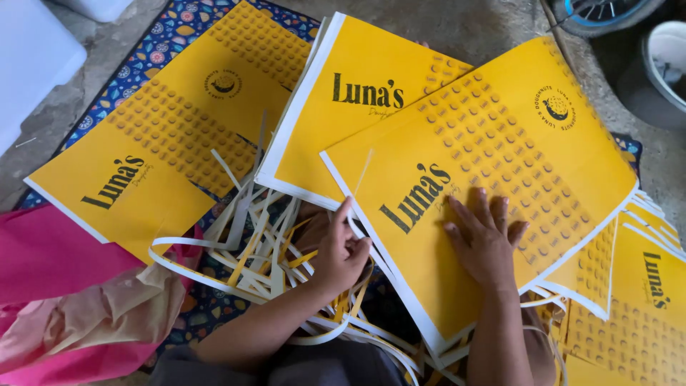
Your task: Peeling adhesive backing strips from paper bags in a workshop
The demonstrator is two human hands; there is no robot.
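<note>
Pressing flat with fingers spread, your right hand (484,239) pins the top yellow printed sheet (500,171), which slants up and away to the right. Your left hand (341,251) pinches that sheet's near-left edge, closer to the white paper strips (250,243) piled on the patterned mat (164,36).

The mat (153,39) lay mostly hidden under yellow sheets (500,164) and paper strips (264,250). The right stack (643,300) ran off the right and near edges. The left hand (339,250) covered the near sheet's left edge, its fingertips curled out of sight. The wheel (600,11) and white bowl (668,64) were cut off far right, the white box (28,64) far left. The pink cloth (64,300) ran off the near-left corner.
</note>
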